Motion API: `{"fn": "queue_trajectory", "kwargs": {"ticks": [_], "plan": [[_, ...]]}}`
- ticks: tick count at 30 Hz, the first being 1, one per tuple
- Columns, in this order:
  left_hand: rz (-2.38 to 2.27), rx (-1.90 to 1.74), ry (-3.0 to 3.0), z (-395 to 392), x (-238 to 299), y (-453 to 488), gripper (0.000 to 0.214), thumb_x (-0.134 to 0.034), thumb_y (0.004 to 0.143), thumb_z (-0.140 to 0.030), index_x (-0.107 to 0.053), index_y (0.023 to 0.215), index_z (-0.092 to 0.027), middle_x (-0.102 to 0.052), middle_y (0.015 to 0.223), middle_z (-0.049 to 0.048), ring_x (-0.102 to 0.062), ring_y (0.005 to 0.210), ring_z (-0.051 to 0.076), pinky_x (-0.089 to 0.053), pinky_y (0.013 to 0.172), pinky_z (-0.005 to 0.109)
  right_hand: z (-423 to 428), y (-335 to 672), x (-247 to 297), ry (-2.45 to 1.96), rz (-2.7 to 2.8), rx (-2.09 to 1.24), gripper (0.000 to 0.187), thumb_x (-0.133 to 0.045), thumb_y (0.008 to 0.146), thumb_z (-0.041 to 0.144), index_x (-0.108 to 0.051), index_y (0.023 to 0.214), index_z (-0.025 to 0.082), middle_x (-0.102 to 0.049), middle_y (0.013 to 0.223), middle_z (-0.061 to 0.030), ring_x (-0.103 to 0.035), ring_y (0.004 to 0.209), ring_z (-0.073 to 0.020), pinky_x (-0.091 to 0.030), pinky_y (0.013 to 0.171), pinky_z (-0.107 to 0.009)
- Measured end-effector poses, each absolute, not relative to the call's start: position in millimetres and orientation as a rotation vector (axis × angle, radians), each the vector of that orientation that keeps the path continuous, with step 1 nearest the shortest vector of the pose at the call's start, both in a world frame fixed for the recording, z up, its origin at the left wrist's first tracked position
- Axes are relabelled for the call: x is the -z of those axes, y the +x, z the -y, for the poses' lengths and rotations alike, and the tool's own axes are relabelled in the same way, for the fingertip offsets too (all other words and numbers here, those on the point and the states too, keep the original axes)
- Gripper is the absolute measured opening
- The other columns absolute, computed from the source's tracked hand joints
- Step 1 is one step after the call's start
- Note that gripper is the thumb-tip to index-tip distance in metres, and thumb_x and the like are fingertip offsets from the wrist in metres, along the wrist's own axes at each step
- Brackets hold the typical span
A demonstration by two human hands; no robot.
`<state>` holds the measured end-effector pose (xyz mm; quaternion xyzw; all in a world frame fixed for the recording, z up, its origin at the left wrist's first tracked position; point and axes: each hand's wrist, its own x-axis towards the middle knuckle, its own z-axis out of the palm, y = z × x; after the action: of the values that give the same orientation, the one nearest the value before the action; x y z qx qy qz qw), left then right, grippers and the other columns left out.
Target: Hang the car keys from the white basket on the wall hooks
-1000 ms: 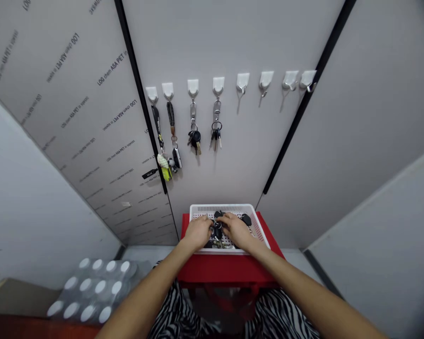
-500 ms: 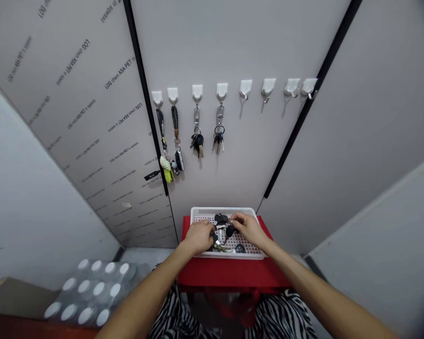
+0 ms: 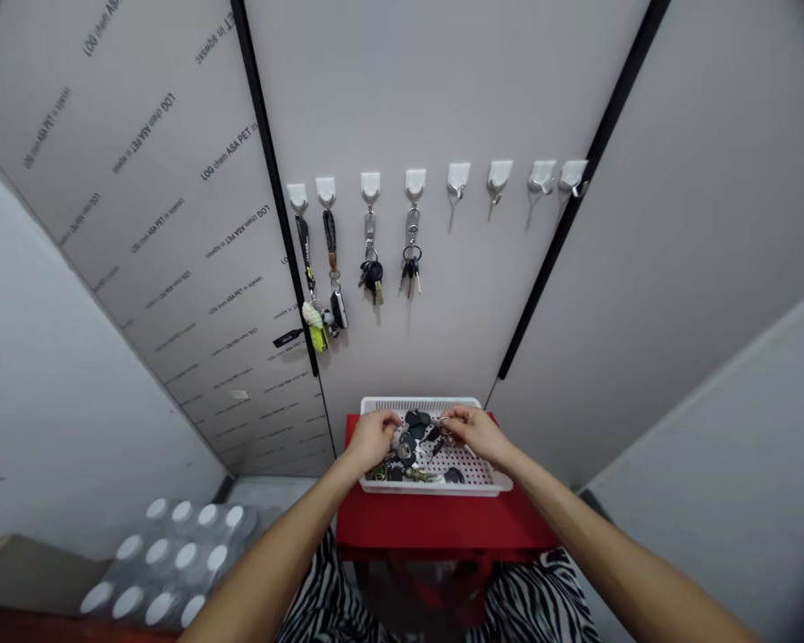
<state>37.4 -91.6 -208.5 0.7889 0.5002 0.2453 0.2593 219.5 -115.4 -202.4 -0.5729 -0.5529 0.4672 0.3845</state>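
Note:
A white perforated plastic basket (image 3: 477, 468) holds a jumble of keys (image 3: 406, 448), some with black heads, others bare metal. Over its right part, my right hand (image 3: 475, 432) pinches a key ring, and a small bunch of keys (image 3: 435, 437) dangles from the fingertips. My left hand (image 3: 372, 439) hovers above the basket's left end, thumb and fingers drawn together; whatever is between them, if anything, is hidden. One dark round key fob (image 3: 454, 475) lies apart near the front wall of the basket.
The basket stands on a red stool (image 3: 435, 522) between my knees. On the wall ahead, a row of white hooks (image 3: 415, 183) carries several key bunches (image 3: 372, 275) on the left; the right hooks (image 3: 500, 175) hold nothing. Bottles with white caps (image 3: 186, 555) stand lower left.
My left hand has drawn back to the left, uncovering more keys. My right hand keeps its pinch on the key ring. The view has tilted up slightly.

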Motion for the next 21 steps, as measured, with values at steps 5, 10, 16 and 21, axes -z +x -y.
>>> {"fn": "queue_trajectory", "kwargs": {"ticks": [5, 10, 16, 21], "plan": [[-1.295, -0.678, 2.035, 89, 205, 43, 0.023, -0.038, 0.062, -0.013, -0.054, 0.079, -0.014, -0.057, 0.068, 0.0015, -0.049, 0.061, 0.009, -0.039, 0.06, 0.02, 118, 214, 195, -1.442, 1.31, -1.251, 0.018, -0.048, 0.057, 0.031, -0.043, 0.061, 0.014, -0.044, 0.049, 0.0057, -0.039, 0.039, -0.0035, -0.029, 0.039, -0.016], [-1.037, -0.732, 2.032, 100, 201, 61, 0.03, -0.047, 0.059, -0.019, -0.051, 0.088, -0.015, -0.056, 0.082, 0.0024, -0.049, 0.073, 0.01, -0.038, 0.068, 0.021, 121, 204, 183, -1.382, 1.319, -1.289, 0.022, -0.05, 0.056, 0.034, -0.047, 0.064, 0.013, -0.045, 0.048, 0.0055, -0.04, 0.041, -0.0037, -0.031, 0.042, -0.017], [-1.034, -0.724, 1.851, 97, 200, 72, 0.022, -0.048, 0.058, -0.019, -0.052, 0.078, -0.01, -0.056, 0.069, 0.0022, -0.047, 0.061, 0.009, -0.038, 0.058, 0.021, 117, 207, 175, -1.348, 1.384, -1.176, 0.023, -0.051, 0.056, 0.036, -0.049, 0.06, 0.013, -0.042, 0.044, 0.006, -0.036, 0.038, -0.0033, -0.03, 0.041, -0.017], [-0.964, -0.728, 1.649, 95, 192, 72, 0.018, -0.042, 0.061, -0.012, -0.052, 0.076, -0.008, -0.053, 0.059, -0.0005, -0.044, 0.052, 0.006, -0.036, 0.054, 0.019, 116, 209, 170, -1.328, 1.282, -1.228, 0.024, -0.051, 0.056, 0.036, -0.047, 0.063, 0.014, -0.043, 0.045, 0.0067, -0.038, 0.038, -0.0031, -0.03, 0.04, -0.017]]}}
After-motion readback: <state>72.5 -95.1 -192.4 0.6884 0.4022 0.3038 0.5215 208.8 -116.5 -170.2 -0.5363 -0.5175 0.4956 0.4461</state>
